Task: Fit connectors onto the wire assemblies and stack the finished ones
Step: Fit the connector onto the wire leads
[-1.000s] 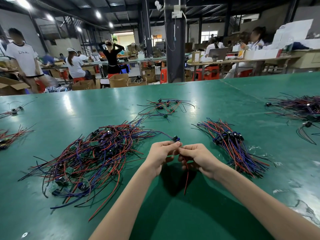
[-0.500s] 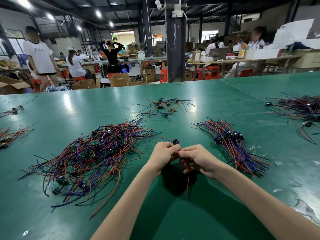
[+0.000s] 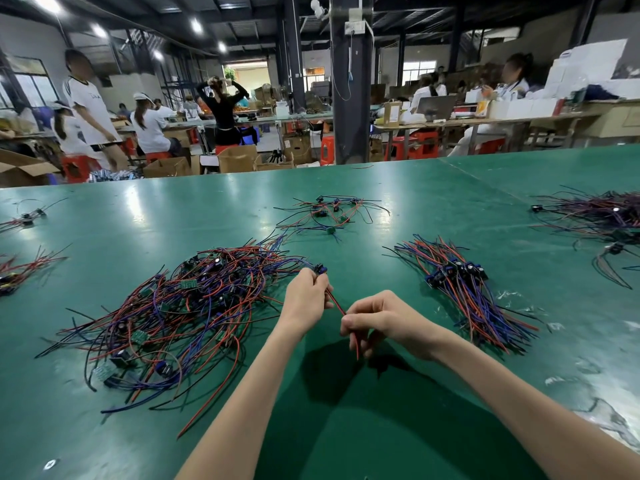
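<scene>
My left hand (image 3: pixel 306 297) grips one wire assembly (image 3: pixel 335 301) just below its small blue and black connector (image 3: pixel 320 269), which sticks up above the fingers. My right hand (image 3: pixel 381 318) pinches the red and black wires of the same assembly lower down; their free ends hang below the fist. To the left lies a big tangled heap of red, blue and black wire assemblies (image 3: pixel 180 313) with small green boards. On the right a neat aligned stack of assemblies (image 3: pixel 464 285) lies with its connectors bunched together.
A small loose group of assemblies (image 3: pixel 329 213) lies farther back on the green table (image 3: pixel 346 427). More wire bundles sit at the far right (image 3: pixel 599 216) and the left edge (image 3: pixel 20 271). White scuffs mark the table's right side. People work at benches beyond.
My hands were together at the connector end. Now they are apart: the right hand has slid down and toward me along the wires, drawing them straight, while the left keeps its grip.
</scene>
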The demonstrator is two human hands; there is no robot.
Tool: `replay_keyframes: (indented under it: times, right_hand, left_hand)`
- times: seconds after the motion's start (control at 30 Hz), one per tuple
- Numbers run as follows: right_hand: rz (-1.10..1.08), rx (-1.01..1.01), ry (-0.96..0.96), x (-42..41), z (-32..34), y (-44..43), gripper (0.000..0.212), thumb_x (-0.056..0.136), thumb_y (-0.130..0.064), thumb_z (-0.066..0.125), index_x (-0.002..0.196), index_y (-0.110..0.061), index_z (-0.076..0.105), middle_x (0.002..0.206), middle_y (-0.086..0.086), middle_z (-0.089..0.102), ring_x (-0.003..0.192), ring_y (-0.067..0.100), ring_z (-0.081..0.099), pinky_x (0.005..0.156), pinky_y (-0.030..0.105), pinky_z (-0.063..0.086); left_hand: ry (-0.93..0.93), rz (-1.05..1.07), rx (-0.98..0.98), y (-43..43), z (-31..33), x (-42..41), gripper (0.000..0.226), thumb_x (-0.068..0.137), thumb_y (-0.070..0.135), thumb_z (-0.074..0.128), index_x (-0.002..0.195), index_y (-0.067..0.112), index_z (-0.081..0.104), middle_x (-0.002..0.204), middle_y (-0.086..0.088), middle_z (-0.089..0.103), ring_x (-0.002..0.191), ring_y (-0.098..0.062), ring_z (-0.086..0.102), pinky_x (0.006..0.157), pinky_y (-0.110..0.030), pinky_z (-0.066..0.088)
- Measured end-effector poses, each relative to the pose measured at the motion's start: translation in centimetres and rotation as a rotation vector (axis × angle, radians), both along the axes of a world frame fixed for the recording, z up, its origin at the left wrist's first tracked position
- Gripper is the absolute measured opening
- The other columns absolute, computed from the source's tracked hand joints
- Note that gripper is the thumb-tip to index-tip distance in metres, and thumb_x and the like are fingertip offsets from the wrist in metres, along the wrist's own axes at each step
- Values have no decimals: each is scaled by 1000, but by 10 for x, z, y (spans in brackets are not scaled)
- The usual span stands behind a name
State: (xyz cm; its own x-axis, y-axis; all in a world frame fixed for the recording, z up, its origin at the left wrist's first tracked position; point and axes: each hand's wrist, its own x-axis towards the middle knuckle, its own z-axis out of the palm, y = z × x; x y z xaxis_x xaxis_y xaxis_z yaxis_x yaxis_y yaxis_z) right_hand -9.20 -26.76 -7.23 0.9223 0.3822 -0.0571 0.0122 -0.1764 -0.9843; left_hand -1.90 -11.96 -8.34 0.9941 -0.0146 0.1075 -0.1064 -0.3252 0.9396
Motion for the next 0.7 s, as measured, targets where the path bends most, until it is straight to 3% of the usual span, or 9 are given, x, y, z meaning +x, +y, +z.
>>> replay_keyframes:
  times: [0.13,0.3,0.47,0.63,0.7]
  right_hand:
    - [57,-38,-63,-1,4,-2,21,92,-7,56,74,-7,66,61,7,67,49,12,57,50,20,49]
    - [158,-70,-50,-4,4,-3,22,93,-6,55,74,-7,66,60,4,66,49,11,55,50,19,47]
    - [164,-87,-56,-5,6,-1,21,83,-21,58,66,-10,65,58,8,63,48,15,56,48,19,45]
    - [176,-133,-89,-3,1,-3,29,83,-25,57,56,-14,60,49,0,58,41,10,54,41,19,35]
    - [189,-136,-67,-1,1,-4,29,84,-28,57,58,-15,63,52,4,60,44,13,55,44,21,38]
  left_hand:
    - [-43,-6,59,0,1,-1,24,97,15,46,74,12,46,77,-2,62,50,-7,54,57,-21,53]
    - [-46,51,48,9,4,3,25,98,16,45,73,12,46,88,-10,64,57,-16,57,77,-41,55]
    - [-100,64,124,5,5,-2,24,99,20,44,75,15,45,83,-2,62,87,-33,63,86,-46,50]
    - [-74,59,132,4,3,-3,26,99,22,45,74,15,48,82,-4,61,85,-34,62,85,-45,49]
    - [-37,55,95,5,4,0,27,97,21,48,74,10,54,78,-6,60,72,-28,61,79,-42,53]
